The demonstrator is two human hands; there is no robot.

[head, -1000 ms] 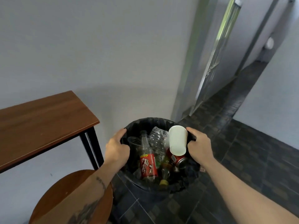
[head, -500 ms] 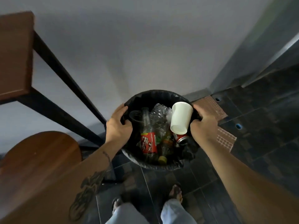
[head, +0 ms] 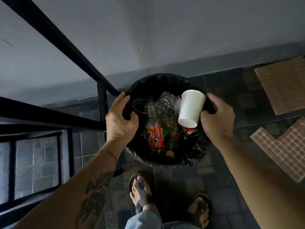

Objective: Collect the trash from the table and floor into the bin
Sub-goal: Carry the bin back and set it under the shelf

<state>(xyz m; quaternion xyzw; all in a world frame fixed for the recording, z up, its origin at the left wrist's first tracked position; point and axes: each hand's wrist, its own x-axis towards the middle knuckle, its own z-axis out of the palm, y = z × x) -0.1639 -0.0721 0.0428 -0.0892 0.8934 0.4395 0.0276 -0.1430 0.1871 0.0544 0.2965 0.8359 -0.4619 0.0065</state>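
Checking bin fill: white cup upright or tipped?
Tipped. The white cup lies slanted atop the bottles in the bin, closed base toward the camera, mouth facing away.

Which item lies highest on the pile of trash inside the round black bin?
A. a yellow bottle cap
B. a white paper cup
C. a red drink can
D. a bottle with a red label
B: the white paper cup lies tilted over the other trash in the round black bin, covering part of the red drink can below it.

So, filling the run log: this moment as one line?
left hand: grip on bin rim | right hand: grip on rim | white cup: in bin
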